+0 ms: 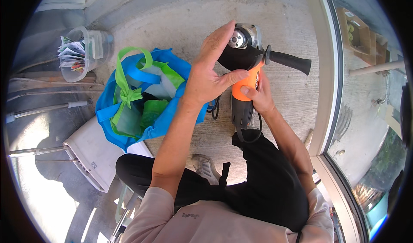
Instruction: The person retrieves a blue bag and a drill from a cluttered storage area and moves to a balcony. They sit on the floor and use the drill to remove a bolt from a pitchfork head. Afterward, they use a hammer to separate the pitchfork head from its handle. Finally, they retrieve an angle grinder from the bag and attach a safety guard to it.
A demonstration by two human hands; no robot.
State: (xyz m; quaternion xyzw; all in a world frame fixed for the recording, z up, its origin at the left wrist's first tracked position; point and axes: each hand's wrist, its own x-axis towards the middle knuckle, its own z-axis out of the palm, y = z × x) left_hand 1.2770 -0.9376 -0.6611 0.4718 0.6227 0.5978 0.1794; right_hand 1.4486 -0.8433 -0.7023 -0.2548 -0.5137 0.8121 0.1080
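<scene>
An orange and black angle grinder (246,81) is held above the concrete floor, its bare metal spindle (237,39) facing up and its black side handle (289,60) pointing right. My right hand (257,94) grips the orange body from the right. My left hand (211,71) lies against the black guard, fingers stretched up beside the spindle and thumb across the body. The black cord (249,133) loops down over my knee.
A blue fabric bag (142,94) with green handles and green contents stands open at left. A clear plastic tub (84,53) of paper packets sits farther left. A white chair (97,152) is at lower left. A glass railing (333,84) runs along the right.
</scene>
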